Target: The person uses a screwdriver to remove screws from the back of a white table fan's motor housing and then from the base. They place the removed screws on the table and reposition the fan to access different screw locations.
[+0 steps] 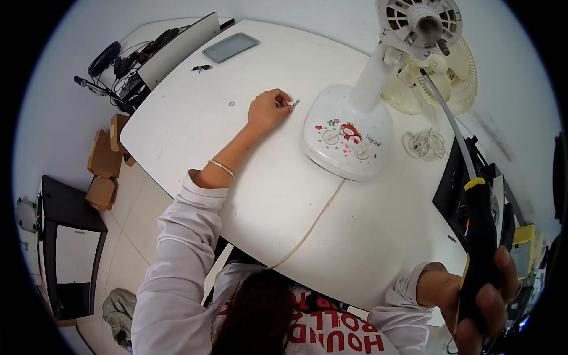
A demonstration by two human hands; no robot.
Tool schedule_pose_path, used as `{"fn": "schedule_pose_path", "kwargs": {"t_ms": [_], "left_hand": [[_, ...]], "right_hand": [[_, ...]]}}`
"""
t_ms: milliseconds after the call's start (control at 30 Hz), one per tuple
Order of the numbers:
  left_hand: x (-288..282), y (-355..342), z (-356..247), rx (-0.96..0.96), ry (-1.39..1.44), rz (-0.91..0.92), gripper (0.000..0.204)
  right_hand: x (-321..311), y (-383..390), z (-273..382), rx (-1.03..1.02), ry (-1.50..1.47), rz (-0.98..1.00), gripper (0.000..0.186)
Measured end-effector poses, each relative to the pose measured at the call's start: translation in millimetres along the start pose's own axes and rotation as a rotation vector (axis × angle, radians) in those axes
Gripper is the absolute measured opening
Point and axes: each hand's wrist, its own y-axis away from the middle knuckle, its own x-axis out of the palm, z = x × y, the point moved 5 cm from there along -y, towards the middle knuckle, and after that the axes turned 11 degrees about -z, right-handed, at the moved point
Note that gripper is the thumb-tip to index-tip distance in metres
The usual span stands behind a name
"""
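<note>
My left hand reaches across the white table, fingers pinched on a small metal screw or nut beside the fan base. My right hand at the lower right grips a long screwdriver with a black and yellow handle; its thin shaft points up toward the fan's motor head. The white desk fan stands on a round base with knobs and a red cartoon print. Its guard and blades are off, leaving the motor shaft bare.
A cream fan grille lies behind the fan, with a coiled white cord nearby. A small washer, a grey tray and a small black item lie on the table. Cardboard boxes sit on the floor at left.
</note>
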Motion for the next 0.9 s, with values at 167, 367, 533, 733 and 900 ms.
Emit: {"fn": "schedule_pose_path", "kwargs": {"t_ms": [167, 367, 533, 733, 900], "left_hand": [[-4, -5, 4, 0.054, 0.05, 0.026, 0.02], [-3, -5, 2, 0.067, 0.0, 0.014, 0.016], [-4, -3, 0, 0.075, -0.015, 0.008, 0.014], [-4, 0, 0, 0.07, -0.013, -0.003, 0.014], [-2, 0, 0, 0.059, -0.034, -0.026, 0.014]], "right_hand": [[1, 0, -2, -0.021, -0.017, -0.035, 0.038], [4, 0, -1, -0.037, 0.03, -0.083, 0.034], [4, -1, -1, -0.032, 0.03, -0.059, 0.033], [12, -17, -4, -0.139, -0.058, -0.069, 0.033], [19, -25, -11, -0.346, -0.209, -0.098, 0.038]]}}
